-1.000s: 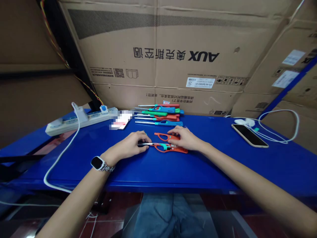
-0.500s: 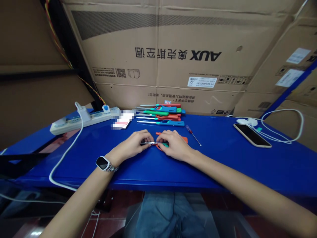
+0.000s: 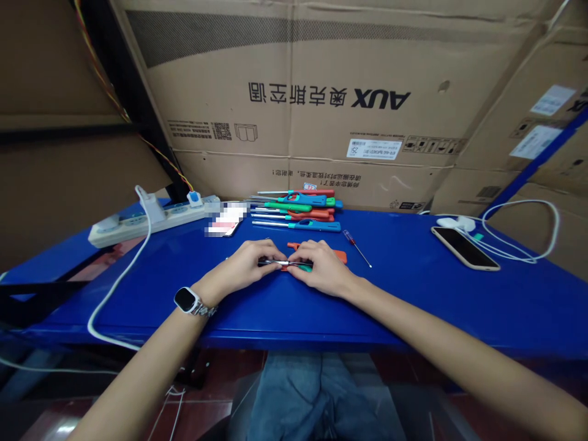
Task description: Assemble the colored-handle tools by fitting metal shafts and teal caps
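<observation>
My left hand pinches a thin metal lighter tube, held level just above the blue table. Facing it, my right hand has its fingers closed at the tube's right end, on what looks like a thin dark wire. Beneath and behind the right hand lies an orange lighter body, partly covered by the fingers. A bit of green shows under that hand. The fingertips hide exactly how tube and wire meet. To the right rests a small screwdriver with a red handle.
Several long-nosed lighters in blue, green and red lie piled at the back, before a large cardboard box. A power strip with a white cable is on the left, beside a blurred card-like item. A phone and coiled cable lie right.
The fingers of both hands have shifted slightly around the metal tube, which stays between them. The whole view has moved a little; the things on the table lie as before.
</observation>
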`<state>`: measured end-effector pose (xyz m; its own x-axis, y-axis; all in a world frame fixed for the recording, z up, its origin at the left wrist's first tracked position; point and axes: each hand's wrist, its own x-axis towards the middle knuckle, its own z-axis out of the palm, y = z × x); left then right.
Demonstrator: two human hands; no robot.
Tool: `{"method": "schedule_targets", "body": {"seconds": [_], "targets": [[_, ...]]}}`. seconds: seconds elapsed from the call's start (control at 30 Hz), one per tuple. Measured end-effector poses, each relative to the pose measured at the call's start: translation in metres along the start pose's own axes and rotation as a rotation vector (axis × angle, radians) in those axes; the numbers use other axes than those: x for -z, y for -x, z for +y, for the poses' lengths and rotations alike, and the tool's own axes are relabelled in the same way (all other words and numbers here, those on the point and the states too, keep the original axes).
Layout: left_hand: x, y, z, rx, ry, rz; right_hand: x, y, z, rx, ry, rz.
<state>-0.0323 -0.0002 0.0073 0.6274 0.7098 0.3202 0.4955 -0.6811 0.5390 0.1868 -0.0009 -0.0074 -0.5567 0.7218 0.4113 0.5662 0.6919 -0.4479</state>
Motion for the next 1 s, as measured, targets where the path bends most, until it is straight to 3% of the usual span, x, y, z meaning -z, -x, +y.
{"method": "schedule_targets", "body": {"seconds": [0.2, 0.5, 1.0], "targets": [[-0.0002, 0.0008, -0.0016, 0.002, 0.01, 0.028, -0.0003, -0.0003, 0.0022, 0.013, -0.012, 0.012], [0.002, 0.0026, 0.0009, -0.02, 0.026, 0.017, 0.0047, 0.0036, 0.0045, 0.196, 0.108, -0.009], [-0.0017, 0.0042, 0.0038, 0.003, 0.094, 0.004, 0.0003, 0.0047, 0.0031, 0.118, -0.01, -0.005]]}}
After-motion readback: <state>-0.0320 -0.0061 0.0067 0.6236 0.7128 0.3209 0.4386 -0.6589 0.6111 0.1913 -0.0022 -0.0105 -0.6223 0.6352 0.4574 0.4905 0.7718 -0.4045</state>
